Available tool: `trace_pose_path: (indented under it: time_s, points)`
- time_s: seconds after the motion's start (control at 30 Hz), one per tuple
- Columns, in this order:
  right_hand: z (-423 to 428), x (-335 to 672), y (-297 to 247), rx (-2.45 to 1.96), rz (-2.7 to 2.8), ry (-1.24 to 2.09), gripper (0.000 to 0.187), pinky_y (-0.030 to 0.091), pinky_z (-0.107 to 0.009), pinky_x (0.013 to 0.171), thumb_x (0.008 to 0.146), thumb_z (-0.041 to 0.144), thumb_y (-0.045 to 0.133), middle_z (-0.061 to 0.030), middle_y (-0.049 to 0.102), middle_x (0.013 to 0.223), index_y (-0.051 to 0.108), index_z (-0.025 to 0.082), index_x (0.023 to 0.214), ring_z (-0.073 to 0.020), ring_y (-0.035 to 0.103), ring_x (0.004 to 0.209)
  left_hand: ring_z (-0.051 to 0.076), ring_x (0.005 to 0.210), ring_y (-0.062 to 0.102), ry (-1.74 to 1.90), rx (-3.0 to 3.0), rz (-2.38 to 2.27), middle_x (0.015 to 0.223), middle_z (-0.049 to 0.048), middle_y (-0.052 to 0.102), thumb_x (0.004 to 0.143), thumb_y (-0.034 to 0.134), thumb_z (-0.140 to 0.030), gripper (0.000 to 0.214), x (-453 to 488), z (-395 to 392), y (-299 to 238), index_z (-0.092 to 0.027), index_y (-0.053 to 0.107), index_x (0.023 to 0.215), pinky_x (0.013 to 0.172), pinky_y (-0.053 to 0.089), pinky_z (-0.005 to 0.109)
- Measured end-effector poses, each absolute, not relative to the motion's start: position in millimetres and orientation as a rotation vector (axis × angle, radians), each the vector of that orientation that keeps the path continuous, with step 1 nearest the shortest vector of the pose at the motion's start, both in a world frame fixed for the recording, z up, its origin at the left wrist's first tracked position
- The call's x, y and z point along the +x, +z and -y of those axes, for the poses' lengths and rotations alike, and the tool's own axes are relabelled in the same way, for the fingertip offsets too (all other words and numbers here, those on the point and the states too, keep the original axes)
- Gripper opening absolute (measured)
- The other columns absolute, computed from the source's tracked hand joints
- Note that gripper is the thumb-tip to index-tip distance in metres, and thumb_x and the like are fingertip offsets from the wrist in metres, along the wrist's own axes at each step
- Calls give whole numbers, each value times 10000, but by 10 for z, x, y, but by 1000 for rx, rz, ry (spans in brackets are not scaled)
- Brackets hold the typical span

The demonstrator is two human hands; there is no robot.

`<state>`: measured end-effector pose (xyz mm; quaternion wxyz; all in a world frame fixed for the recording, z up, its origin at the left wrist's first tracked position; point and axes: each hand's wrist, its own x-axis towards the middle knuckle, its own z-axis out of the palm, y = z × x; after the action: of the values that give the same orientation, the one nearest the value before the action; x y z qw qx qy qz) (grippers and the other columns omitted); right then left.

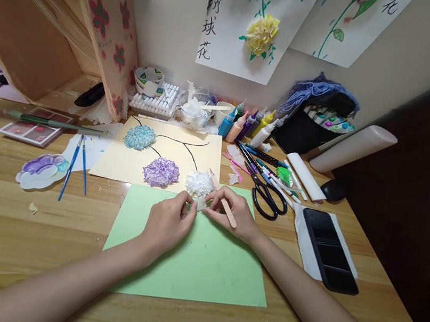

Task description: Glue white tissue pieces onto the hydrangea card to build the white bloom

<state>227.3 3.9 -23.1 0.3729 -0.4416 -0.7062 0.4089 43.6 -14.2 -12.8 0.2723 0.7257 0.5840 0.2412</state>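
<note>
My left hand (169,221) and my right hand (232,213) meet over the top edge of a green paper sheet (199,266). Together they pinch a small piece of white tissue (201,205) between their fingertips. My right hand also grips a wooden stick (229,212) that points down to the right. Just above the hands lies a white tissue-paper flower (199,183) on a cream sheet (134,162). That sheet also carries a purple flower (161,172) and a blue flower (140,137), joined by drawn black stems.
Black scissors (268,197) and several pens (263,165) lie to the right. A black phone (329,249) rests on white paper. Paint bottles (245,124) stand at the back. Two blue brushes (77,164), a palette (41,170) and a paint box (36,130) lie left.
</note>
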Motion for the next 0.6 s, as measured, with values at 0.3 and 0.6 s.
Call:
trace_pose_path:
  time_s: [0.3,0.6]
  points:
    - [-41,2319,-241,-972,1985,846,172,463,-235,578,725,86,563,-35,656,823,446,210,748,-122,604,650,103,504,455,646,1946,-1661,532,-51,490,850,451,-366,212,422,104,-136,-205,574,789,519,257,218]
    - [6,2345,-213,-793,1974,542,240,449,-315,609,891,303,351,-42,626,697,565,210,839,-163,545,612,102,506,454,677,1924,-1662,537,-52,473,839,460,-345,191,432,69,-128,-201,574,787,515,257,218]
